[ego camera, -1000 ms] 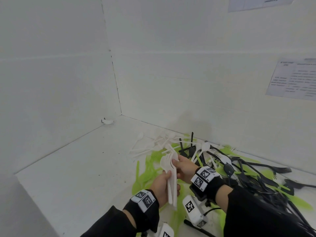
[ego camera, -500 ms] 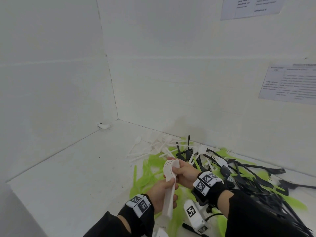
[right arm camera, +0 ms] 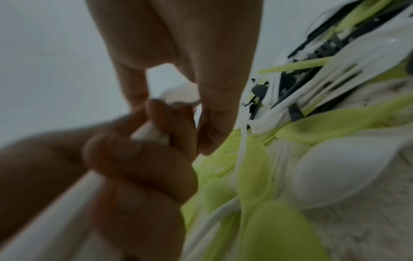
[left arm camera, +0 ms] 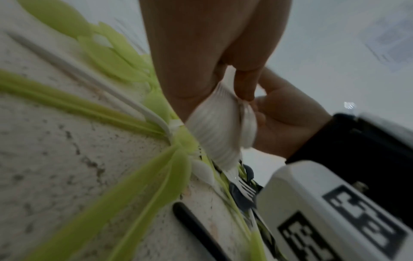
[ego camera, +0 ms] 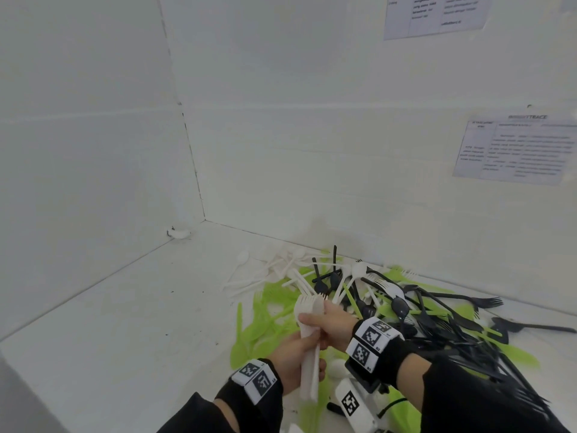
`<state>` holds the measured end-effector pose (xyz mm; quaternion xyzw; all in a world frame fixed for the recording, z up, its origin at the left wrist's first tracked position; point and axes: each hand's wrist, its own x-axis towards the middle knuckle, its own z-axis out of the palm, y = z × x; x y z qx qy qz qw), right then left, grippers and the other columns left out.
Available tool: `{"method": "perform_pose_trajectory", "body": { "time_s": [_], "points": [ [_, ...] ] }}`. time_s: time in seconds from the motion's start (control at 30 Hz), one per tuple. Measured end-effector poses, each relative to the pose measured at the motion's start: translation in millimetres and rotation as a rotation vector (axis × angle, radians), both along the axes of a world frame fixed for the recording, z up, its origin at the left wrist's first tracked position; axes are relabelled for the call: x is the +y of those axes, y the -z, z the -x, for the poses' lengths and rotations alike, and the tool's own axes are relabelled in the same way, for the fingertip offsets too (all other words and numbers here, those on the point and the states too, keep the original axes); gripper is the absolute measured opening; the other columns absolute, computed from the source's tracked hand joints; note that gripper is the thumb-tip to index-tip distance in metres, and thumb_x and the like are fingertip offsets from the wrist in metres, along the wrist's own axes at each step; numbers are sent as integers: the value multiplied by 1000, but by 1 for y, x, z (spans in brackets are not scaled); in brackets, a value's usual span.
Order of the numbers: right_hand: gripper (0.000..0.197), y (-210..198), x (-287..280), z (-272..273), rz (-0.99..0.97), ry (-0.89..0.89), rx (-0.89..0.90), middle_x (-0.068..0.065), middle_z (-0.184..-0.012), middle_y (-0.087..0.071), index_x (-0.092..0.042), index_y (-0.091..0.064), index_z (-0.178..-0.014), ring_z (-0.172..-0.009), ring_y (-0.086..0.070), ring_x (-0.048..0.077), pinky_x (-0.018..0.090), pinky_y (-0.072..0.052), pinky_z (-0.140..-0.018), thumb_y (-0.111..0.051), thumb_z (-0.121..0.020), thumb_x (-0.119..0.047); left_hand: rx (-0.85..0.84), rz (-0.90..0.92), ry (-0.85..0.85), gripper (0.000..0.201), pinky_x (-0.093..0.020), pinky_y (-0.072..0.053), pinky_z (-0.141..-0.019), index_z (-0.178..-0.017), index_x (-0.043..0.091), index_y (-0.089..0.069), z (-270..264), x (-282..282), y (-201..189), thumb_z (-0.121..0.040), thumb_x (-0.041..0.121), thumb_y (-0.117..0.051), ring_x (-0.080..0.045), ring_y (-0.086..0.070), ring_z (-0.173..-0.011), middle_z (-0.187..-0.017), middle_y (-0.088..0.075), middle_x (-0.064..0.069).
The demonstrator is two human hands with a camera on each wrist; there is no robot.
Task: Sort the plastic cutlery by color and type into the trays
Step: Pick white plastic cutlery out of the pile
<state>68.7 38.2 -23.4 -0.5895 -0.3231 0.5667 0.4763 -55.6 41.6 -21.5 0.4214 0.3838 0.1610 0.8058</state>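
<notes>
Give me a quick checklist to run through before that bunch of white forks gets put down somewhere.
1. Left hand grips the white forks by their handles: ok.
2. Right hand pinches the fork heads: ok.
3. Bunch is one color, white: ok.
4. Every piece in the bunch is a fork: cannot tell.
5. Tray for white forks in sight: not ok, none visible.
6. Mixed pile of green, black and white cutlery remains to sort: ok.

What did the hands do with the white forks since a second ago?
The right hand slid from the tines to the necks of the stacked white plastic forks, squaring them. The left hand still grips their handles. The mixed green, black and white cutlery pile stayed put.
</notes>
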Motion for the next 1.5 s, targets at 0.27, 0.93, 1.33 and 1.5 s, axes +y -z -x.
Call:
{"method": "perform_pose_trajectory", "body": {
  "time_s": [0.27, 0.93, 1.33, 1.5],
  "points": [
    [48, 5, -3, 1, -47, -87, -152, 11, -91, -53, -8, -33, -128, -53, -54, 16, 21, -40, -35, -60, -90, -18, -10, 45, 73, 34, -28, -49, -50, -87, 4, -50, 8, -4, -6, -101, 30, -33, -19, -56, -48, -72, -50, -6],
    [42, -30, 89, -51, 103, -484, -1337, 6, -139, -48, -16, -58, -127, -129, -43, 22, 26, -32, -107, -47, -91, 1, 6, 27, -263, 11, -32, -44, -51, -94, 6, -47, 28, 58, -6, -99, 13, -41, -25, -46, -56, -80, -49, -12],
    [27, -23, 130, -68, -43, -1042, -1890, 8, -124, -45, -14, -61, -114, -121, -39, 28, 38, -37, -93, -51, -89, -13, 44, 82, -285, 10, -29, -45, -44, -97, 5, -47, 12, 89, 13, -99, 13, -43, -24, -47, -52, -79, -49, -13],
    [26, -22, 127, -80, -119, -1106, -1967, 6, -128, -44, -14, -61, -108, -117, -41, 27, 38, -41, -88, -57, -83, -9, 28, 91, -280, 9, -30, -44, -46, -99, 4, -46, 7, 91, 18, -99, 12, -42, -24, -47, -52, -79, -48, -13]
  ]
}}
